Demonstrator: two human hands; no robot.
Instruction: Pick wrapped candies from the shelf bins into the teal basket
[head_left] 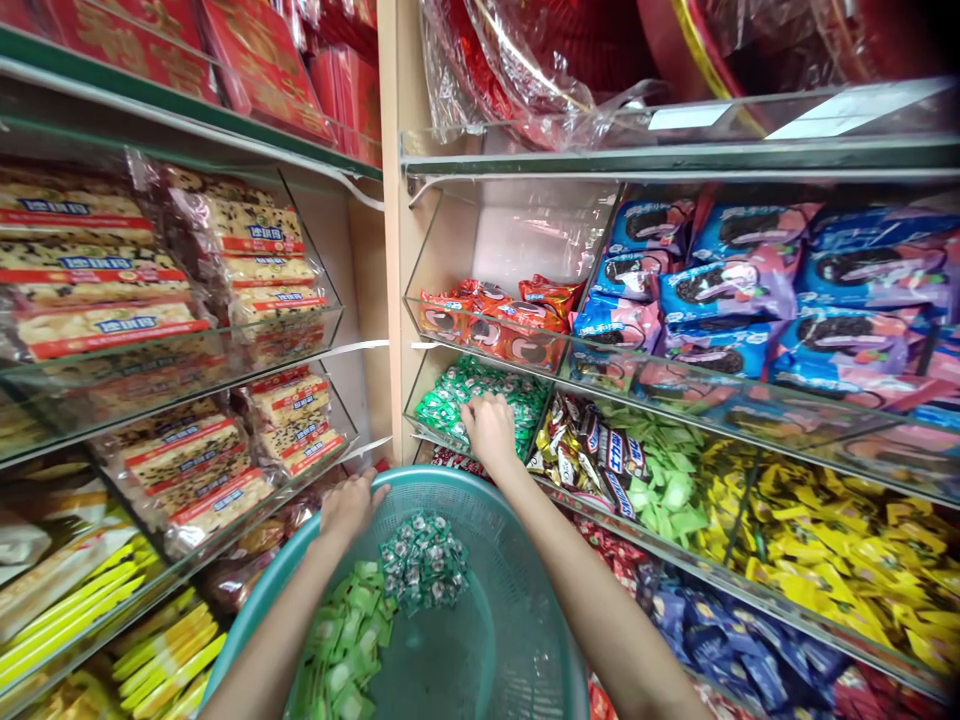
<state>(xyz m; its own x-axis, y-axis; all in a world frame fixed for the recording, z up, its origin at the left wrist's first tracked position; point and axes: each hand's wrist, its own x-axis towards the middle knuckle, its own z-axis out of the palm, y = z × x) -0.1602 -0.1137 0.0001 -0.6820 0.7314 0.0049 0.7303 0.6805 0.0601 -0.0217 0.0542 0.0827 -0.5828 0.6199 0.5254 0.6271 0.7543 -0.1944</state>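
A teal plastic basket [525, 560] stands below the shelves, holding light green wrapped candies [349, 640] at its left and a pile of dark green and white wrapped candies [425, 562] near its far side. My left hand [349, 508] is on the basket's far left rim, its fingers wrapped over the edge. My right hand [491, 428] is over the shelf compartment of green wrapped candies [457, 385], fingers curled down at the pile. Whatever it holds, if anything, is hidden.
Glass-fronted shelves [675, 375] surround the basket. Red snack packs [517, 325] sit just above my right hand. Chocolates [585, 450], light green candies [667, 480] and yellow candies [832, 530] lie to the right. Packaged biscuit bars [259, 250] fill the left shelves.
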